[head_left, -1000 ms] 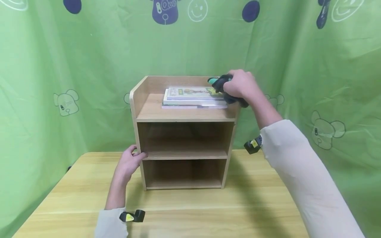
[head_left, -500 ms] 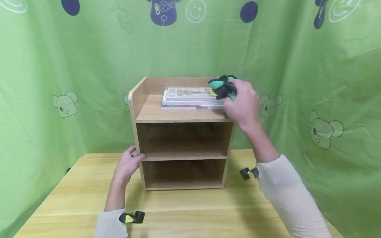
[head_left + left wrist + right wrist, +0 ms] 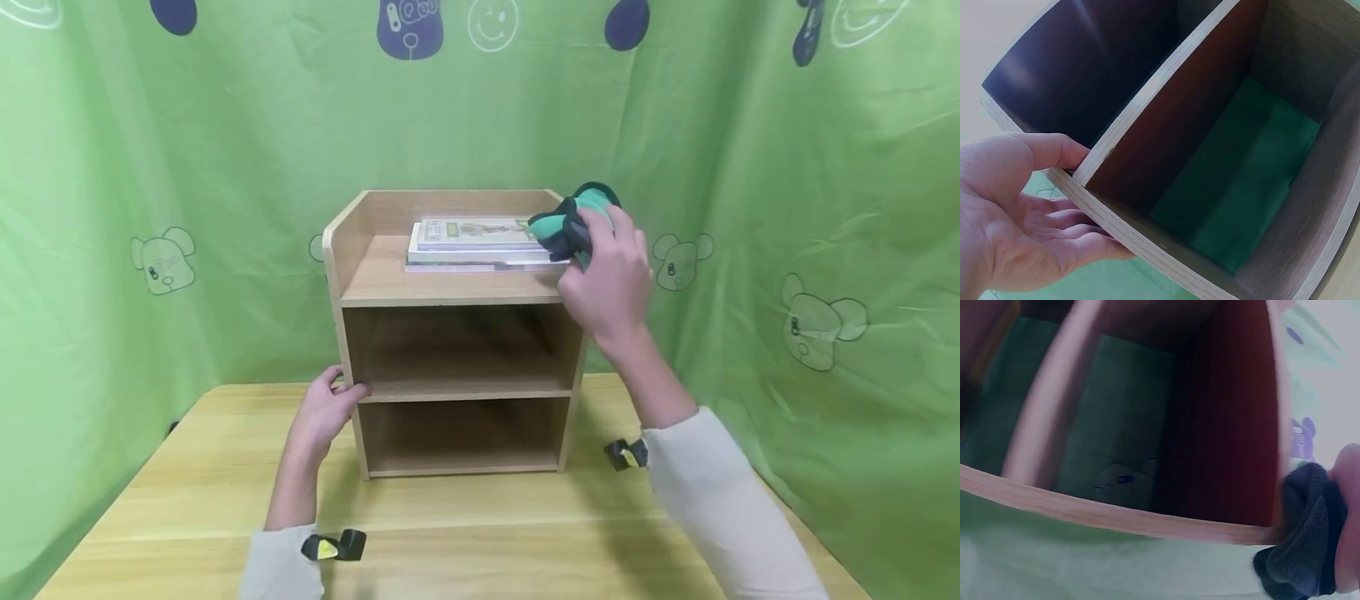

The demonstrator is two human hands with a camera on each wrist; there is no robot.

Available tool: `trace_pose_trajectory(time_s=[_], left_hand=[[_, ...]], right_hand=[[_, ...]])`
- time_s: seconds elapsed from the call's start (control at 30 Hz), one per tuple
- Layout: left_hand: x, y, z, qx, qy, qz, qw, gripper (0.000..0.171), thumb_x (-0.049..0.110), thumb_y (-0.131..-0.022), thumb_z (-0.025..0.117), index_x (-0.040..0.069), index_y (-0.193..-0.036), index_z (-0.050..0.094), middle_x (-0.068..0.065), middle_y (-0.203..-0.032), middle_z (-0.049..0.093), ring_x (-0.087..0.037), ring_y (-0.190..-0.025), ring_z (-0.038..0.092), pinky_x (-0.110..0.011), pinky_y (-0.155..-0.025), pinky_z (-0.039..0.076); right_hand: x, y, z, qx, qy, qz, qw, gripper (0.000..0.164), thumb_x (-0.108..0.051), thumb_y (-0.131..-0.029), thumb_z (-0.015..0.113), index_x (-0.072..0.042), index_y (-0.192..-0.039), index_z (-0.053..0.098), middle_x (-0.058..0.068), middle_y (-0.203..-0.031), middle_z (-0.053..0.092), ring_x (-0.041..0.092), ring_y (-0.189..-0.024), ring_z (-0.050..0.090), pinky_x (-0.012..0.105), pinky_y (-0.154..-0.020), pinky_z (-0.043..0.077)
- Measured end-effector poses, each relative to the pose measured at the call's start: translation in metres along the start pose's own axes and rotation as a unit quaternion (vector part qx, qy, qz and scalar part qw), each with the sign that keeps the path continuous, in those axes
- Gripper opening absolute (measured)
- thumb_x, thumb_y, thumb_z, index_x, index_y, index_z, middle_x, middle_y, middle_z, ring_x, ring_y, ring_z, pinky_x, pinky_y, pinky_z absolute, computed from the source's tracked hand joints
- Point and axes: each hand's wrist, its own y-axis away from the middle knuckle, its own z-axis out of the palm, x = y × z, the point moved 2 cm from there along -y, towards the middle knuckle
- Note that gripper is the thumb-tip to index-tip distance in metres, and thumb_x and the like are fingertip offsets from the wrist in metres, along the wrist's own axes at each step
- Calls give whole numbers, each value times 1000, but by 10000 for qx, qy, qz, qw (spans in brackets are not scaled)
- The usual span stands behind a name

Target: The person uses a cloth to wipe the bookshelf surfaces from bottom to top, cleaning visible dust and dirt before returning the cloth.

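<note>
A light wooden shelf unit (image 3: 457,394) with a raised rim stands on the table. My left hand (image 3: 328,410) grips its left side panel at the middle board. In the left wrist view, the thumb of my left hand (image 3: 1029,206) lies by the board's end, with the fingers around the panel's outer face. My right hand (image 3: 611,283) holds a bunched green and black cloth (image 3: 558,229) at the top right corner of the unit. In the right wrist view, the dark cloth (image 3: 1300,537) sits against the unit's corner, and only part of the hand shows.
Several books (image 3: 480,242) lie stacked on the top shelf, left of the cloth. The wooden table (image 3: 450,542) spreads out in front. A green patterned curtain (image 3: 247,167) hangs behind and along both sides.
My right hand has come nearer and lower from the far right of the top, turning the cloth over the right side rim, then shifted slightly. My left hand stays on the panel.
</note>
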Motion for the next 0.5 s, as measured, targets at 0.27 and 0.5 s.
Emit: trace_pose_trajectory(time_s=[0.27, 0.5], left_hand=[[1, -1, -2, 28, 18, 43, 10000, 64, 18, -95, 63, 4, -152, 38, -11, -120, 64, -19, -98, 54, -33, -87, 46], [0, 2, -1, -68, 7, -60, 10000, 74, 20, -96, 62, 1, -157, 26, -26, -150, 48, -33, -132, 49, -47, -110, 43]], right_hand=[[-23, -65, -16, -2915, 1249, 1073, 9423, 55, -20, -81, 59, -11, -135, 60, 20, -119, 63, 37, -100, 56, 46, -76, 51], [-17, -86, -17, -3579, 854, 1682, 9145, 60, -18, -84, 59, -11, -144, 55, 25, -121, 59, 36, -95, 60, 37, -64, 57]])
